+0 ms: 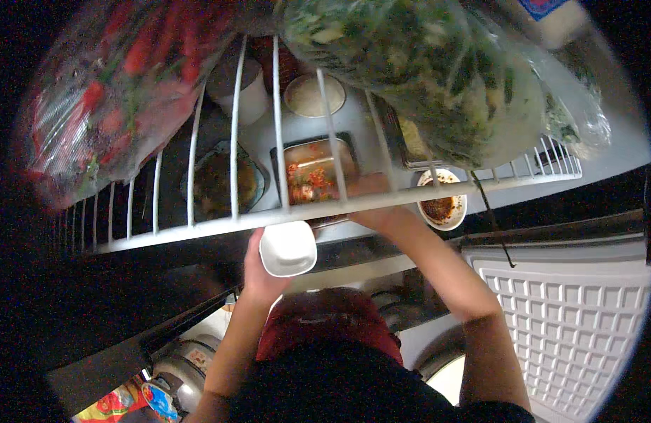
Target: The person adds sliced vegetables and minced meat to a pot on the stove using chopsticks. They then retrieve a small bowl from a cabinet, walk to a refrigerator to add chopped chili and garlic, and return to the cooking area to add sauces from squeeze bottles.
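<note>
My left hand (pixel 262 280) holds a white rounded-square cup (pixel 288 249) just in front of the shelf edge, its mouth facing me and nothing visible inside. Under the white wire rack (pixel 304 210), my right hand (pixel 376 193) reaches to the right side of a rectangular container (pixel 317 169) of food topped with red chopped pieces. Rack bars and blur hide the fingers, so whether they grip the container cannot be told. To the right of that wrist stands a white bowl (pixel 442 200) with dark red-brown sauce, its inner wall smeared.
Bags of red chillies (pixel 119 106) and leafy greens (pixel 426 79) lie on the rack. Below it are a bowl of dark food (pixel 225 182), a round pale-topped container (pixel 315 96) and a white cylindrical container (pixel 250 98). A white gridded panel (pixel 574 317) stands at right.
</note>
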The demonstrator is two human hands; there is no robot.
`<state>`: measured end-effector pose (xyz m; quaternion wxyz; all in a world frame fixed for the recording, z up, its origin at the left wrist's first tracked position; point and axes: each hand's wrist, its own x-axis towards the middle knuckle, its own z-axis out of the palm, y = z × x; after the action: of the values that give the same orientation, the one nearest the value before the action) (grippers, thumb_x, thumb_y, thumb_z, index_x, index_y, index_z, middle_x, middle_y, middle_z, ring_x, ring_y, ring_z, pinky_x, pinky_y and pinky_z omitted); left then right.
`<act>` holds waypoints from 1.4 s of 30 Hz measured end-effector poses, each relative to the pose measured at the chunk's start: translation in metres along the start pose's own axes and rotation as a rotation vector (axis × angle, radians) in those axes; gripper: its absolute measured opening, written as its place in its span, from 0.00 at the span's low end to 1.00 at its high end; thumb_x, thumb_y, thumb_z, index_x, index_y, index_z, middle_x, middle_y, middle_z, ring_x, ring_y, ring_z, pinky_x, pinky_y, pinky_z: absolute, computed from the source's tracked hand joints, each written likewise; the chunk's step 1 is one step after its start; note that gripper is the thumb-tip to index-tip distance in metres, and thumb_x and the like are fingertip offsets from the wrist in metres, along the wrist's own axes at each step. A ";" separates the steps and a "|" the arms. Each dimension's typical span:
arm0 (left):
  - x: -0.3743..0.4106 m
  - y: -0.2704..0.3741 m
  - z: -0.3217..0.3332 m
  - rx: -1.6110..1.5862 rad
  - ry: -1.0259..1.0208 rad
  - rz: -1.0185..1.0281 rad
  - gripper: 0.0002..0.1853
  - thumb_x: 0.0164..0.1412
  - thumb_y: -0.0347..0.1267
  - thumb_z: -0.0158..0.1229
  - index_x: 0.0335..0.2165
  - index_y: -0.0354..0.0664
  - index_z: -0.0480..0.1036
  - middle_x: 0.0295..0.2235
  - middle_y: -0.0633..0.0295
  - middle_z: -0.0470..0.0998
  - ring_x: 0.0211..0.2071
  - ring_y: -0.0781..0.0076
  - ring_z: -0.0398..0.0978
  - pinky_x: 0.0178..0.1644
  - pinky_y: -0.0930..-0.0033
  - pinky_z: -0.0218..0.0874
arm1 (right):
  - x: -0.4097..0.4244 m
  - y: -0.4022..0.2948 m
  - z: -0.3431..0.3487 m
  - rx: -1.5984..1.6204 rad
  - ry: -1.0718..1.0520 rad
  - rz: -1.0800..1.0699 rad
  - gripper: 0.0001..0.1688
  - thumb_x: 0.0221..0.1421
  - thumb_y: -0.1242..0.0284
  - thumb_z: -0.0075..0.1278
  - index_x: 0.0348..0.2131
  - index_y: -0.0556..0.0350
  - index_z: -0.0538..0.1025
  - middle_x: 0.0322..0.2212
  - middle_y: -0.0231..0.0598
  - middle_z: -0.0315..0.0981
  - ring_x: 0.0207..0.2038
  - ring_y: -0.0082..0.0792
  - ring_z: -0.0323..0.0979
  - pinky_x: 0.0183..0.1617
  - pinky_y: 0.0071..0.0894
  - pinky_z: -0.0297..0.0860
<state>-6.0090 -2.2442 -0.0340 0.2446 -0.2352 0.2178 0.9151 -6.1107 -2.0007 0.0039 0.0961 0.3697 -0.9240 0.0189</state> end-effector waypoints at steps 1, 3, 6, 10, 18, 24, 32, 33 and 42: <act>-0.006 0.001 -0.003 0.050 0.003 0.012 0.36 0.61 0.60 0.41 0.54 0.45 0.66 0.50 0.56 0.73 0.52 0.55 0.70 0.56 0.48 0.61 | -0.003 -0.001 0.000 -0.022 0.040 0.038 0.09 0.51 0.63 0.49 0.30 0.44 0.77 0.22 0.42 0.76 0.26 0.49 0.77 0.29 0.49 0.71; -0.021 0.003 -0.008 0.152 0.007 0.033 0.36 0.61 0.61 0.40 0.54 0.46 0.66 0.50 0.56 0.73 0.53 0.55 0.70 0.56 0.47 0.61 | -0.004 0.008 -0.004 -0.025 -0.095 0.074 0.11 0.52 0.61 0.48 0.33 0.43 0.77 0.22 0.42 0.76 0.26 0.49 0.77 0.30 0.49 0.71; -0.033 0.001 -0.009 0.122 0.096 0.035 0.35 0.64 0.57 0.37 0.54 0.40 0.65 0.50 0.52 0.72 0.53 0.53 0.69 0.57 0.49 0.59 | 0.010 0.008 -0.006 -0.124 -0.331 0.236 0.16 0.56 0.58 0.42 0.36 0.44 0.76 0.22 0.44 0.76 0.26 0.51 0.76 0.31 0.52 0.71; -0.045 -0.001 -0.011 0.093 0.117 0.032 0.35 0.64 0.55 0.37 0.54 0.37 0.64 0.51 0.51 0.71 0.53 0.53 0.69 0.58 0.50 0.59 | 0.004 -0.018 -0.022 0.039 -0.294 0.044 0.16 0.56 0.57 0.44 0.38 0.42 0.77 0.27 0.41 0.77 0.32 0.48 0.76 0.35 0.50 0.71; -0.050 -0.006 -0.011 0.225 0.116 0.213 0.35 0.62 0.58 0.43 0.55 0.42 0.65 0.52 0.57 0.71 0.54 0.58 0.68 0.59 0.51 0.57 | 0.015 0.000 -0.044 -0.258 -0.457 0.115 0.15 0.54 0.63 0.44 0.33 0.50 0.78 0.30 0.43 0.78 0.32 0.42 0.76 0.38 0.42 0.73; -0.047 -0.004 -0.001 0.265 0.205 0.234 0.32 0.62 0.57 0.45 0.52 0.44 0.67 0.50 0.58 0.72 0.53 0.59 0.69 0.59 0.52 0.57 | 0.025 -0.015 -0.004 0.188 -0.531 -0.005 0.13 0.55 0.69 0.44 0.29 0.51 0.80 0.34 0.41 0.77 0.39 0.40 0.75 0.43 0.40 0.71; -0.043 0.001 -0.001 0.268 0.202 0.233 0.32 0.61 0.57 0.47 0.52 0.46 0.66 0.51 0.59 0.71 0.53 0.59 0.68 0.59 0.51 0.57 | -0.010 -0.011 0.021 0.828 -0.344 0.072 0.09 0.53 0.74 0.50 0.33 0.45 0.81 0.33 0.37 0.77 0.36 0.42 0.73 0.41 0.38 0.71; -0.043 0.002 -0.001 0.263 0.212 0.232 0.32 0.60 0.58 0.47 0.52 0.46 0.66 0.51 0.59 0.71 0.53 0.59 0.68 0.59 0.51 0.57 | -0.012 -0.009 0.024 0.906 -0.370 0.109 0.11 0.53 0.76 0.49 0.34 0.45 0.81 0.34 0.36 0.77 0.36 0.40 0.73 0.40 0.36 0.70; -0.055 0.005 0.014 0.199 0.191 0.229 0.35 0.62 0.59 0.43 0.56 0.44 0.64 0.53 0.57 0.70 0.55 0.58 0.66 0.59 0.50 0.56 | -0.019 -0.011 -0.030 1.491 -0.338 0.765 0.13 0.55 0.78 0.52 0.42 0.52 0.80 0.32 0.24 0.77 0.26 0.12 0.58 0.25 0.16 0.52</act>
<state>-5.9736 -2.2597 0.0082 0.1388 -0.2692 0.3549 0.8844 -6.0852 -1.9925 0.0297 -0.3242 -0.0034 -0.7332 0.5978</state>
